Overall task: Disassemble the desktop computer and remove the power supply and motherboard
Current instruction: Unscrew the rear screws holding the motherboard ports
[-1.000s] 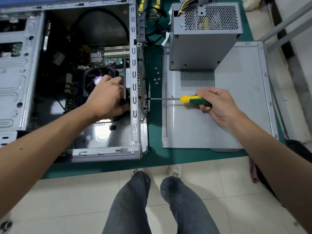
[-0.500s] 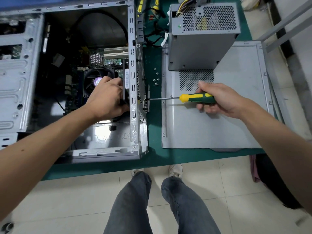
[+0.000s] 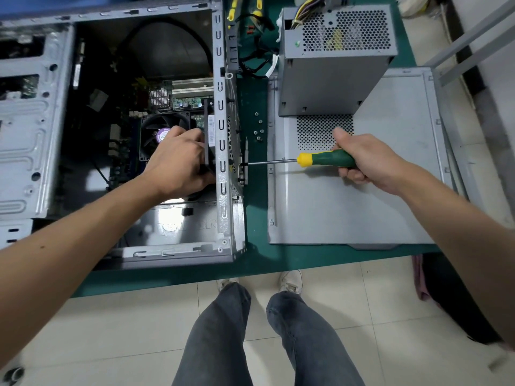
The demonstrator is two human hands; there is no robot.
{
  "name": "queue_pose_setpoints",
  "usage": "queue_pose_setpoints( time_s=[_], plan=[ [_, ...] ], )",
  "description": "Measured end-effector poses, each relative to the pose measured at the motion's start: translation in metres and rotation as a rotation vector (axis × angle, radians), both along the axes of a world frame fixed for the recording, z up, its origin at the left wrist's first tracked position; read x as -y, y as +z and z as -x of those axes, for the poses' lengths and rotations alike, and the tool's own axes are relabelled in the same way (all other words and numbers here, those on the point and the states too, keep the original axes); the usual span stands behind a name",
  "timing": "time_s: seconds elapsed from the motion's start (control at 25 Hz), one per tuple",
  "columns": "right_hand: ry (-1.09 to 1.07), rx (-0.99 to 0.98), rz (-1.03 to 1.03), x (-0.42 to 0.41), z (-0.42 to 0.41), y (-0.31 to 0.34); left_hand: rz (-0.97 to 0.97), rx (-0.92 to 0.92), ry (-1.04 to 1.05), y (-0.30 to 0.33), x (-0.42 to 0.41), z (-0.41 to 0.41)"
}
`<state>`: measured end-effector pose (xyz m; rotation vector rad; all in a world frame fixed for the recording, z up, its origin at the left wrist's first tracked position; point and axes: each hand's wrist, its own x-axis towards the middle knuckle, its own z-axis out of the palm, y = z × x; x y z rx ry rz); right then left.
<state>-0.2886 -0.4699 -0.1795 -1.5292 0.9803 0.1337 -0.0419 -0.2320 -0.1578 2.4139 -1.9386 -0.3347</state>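
**Rear-panel screw under the driver, card steadied from inside**

The right hand (image 3: pixel 367 160) wraps its fingers (image 3: pixel 351 174) round the green, yellow-capped handle of a screwdriver (image 3: pixel 323 159), whose slim steel shaft lies level and points left, its tip meeting the rear panel of the computer case (image 3: pixel 220 151). Judging by that line, a bracket screw is being worked. The left hand (image 3: pixel 181 160) reaches into the open case, fingers curled round a dark upright part just inside that panel, probably an expansion card, likely to steady it while the screw turns; what exactly it grips is partly hidden.

Beneath that hand sits the motherboard (image 3: pixel 184 103), still in the case, with a round black fan (image 3: pixel 158 129), a finned heatsink and pale slots. The power supply (image 3: pixel 334 59), a grey steel box with honeycomb vent holes and a bundle of coloured wires, is already out, standing toward the far edge of the green bench (image 3: pixel 259 260) on the flat, perforated side panel (image 3: pixel 390 196). Small loose screws (image 3: pixel 259 129) lie on the bench between case and panel.
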Motion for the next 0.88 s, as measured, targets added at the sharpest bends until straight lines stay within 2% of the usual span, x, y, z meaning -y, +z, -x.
queue_pose_setpoints(
  time_s=[0.08, 0.2, 0.24, 0.28, 0.36, 0.4, 0.48, 0.6, 0.64, 0.72, 0.8, 0.84, 0.88],
  plan=[
    [-0.090, 0.115, -0.033, 0.000, 0.000, -0.003, 0.020, -0.010, -0.007, 0.000, 0.000, 0.001],
    [-0.271, 0.384, -0.301, -0.001, 0.002, -0.004, 0.019, -0.006, -0.007, 0.000, -0.001, 0.001],
    [-0.294, 0.406, -0.340, -0.002, 0.002, -0.004, 0.019, -0.006, -0.004, 0.000, -0.001, 0.001],
    [-0.274, 0.341, -0.305, -0.002, 0.001, -0.003, 0.021, -0.011, 0.001, 0.000, -0.001, 0.001],
    [-0.130, 0.045, -0.094, -0.003, -0.001, 0.003, 0.026, -0.029, 0.009, 0.000, -0.001, 0.002],
    [-0.084, -0.030, -0.026, -0.003, -0.002, 0.003, 0.028, -0.031, 0.009, 0.000, -0.001, 0.002],
    [-0.148, 0.063, -0.057, -0.004, -0.002, 0.000, 0.018, -0.022, 0.003, 0.000, -0.001, 0.002],
    [-0.323, 0.340, -0.346, -0.001, 0.002, -0.002, -0.013, 0.003, -0.004, 0.000, 0.000, 0.001],
    [-0.330, 0.378, -0.380, -0.003, 0.003, 0.000, -0.018, 0.004, 0.000, 0.000, -0.001, 0.001],
    [-0.237, 0.215, -0.234, -0.003, 0.000, 0.003, -0.011, -0.007, 0.009, 0.000, 0.000, 0.001],
    [-0.067, -0.066, -0.002, -0.004, -0.002, 0.007, -0.013, -0.013, 0.016, -0.001, 0.000, 0.002],
    [-0.034, -0.060, 0.039, -0.005, -0.002, 0.007, -0.018, -0.008, 0.018, -0.001, 0.000, 0.002],
    [-0.104, 0.004, 0.000, -0.006, -0.003, 0.004, -0.020, -0.003, 0.020, -0.001, 0.000, 0.002]
  ],
)
